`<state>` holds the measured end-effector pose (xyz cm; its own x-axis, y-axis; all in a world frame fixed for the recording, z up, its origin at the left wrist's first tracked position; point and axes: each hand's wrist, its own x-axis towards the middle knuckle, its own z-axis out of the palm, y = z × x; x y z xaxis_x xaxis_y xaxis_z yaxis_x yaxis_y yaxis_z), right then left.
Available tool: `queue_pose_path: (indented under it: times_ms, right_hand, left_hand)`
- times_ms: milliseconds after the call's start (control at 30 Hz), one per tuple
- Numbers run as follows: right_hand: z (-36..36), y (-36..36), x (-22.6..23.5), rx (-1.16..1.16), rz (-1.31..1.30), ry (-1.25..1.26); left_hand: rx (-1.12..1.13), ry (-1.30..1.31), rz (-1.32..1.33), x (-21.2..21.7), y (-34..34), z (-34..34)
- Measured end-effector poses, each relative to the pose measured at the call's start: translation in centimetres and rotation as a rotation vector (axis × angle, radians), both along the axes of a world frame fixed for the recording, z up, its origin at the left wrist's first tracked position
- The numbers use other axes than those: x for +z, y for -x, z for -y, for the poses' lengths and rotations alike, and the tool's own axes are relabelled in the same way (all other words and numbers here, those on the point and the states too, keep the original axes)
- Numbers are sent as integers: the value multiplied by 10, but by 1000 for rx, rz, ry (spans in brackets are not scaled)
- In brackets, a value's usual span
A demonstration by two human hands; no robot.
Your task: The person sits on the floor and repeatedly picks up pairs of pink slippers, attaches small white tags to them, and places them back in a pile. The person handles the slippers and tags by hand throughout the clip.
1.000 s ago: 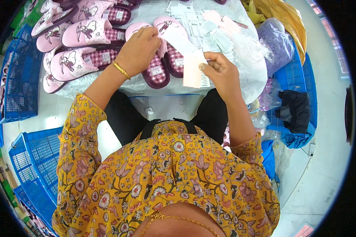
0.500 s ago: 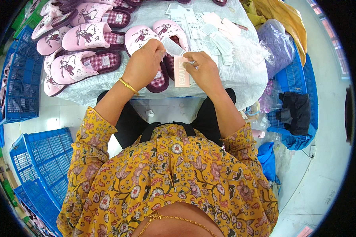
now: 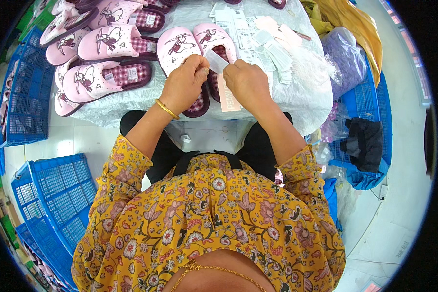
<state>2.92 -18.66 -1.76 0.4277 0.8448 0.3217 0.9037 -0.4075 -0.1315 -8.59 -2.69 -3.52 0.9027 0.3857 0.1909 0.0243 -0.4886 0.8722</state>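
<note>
A pair of pink slippers with a dark drawn figure and plum checked lining lies in front of me: the left slipper and the right slipper, toes away from me. My left hand is over the left slipper, thumb and fingers pinched together; what they grip is hidden. My right hand is closed on a pale pink card hanging below its fingers. Between both hands, over the right slipper's opening, slants a white printed label, its lower end at my right fingertips.
More pink slippers are piled at the table's left. Loose white labels and pink cards lie on the plastic-covered table. Blue crates stand at lower left and a blue crate at right, beside a bagged purple bundle.
My right hand has moved closer to the left one and turned its knuckles up, covering part of the pink card. The left hand has shifted slightly right and down.
</note>
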Motion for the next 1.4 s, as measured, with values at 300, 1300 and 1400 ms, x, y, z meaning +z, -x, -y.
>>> queue_pose_path:
  times_ms: [300,1300,1400]
  right_hand:
    - [9,5,-18,-46,-268,-399]
    - [13,4,-5,-200,-1266,-487]
    - [12,3,-7,-184,-1341,-522]
  left_hand:
    - [-78,241,51,1,8,5]
    - [-88,521,-4,2,-10,23]
    - [-84,533,-2,1,-11,23]
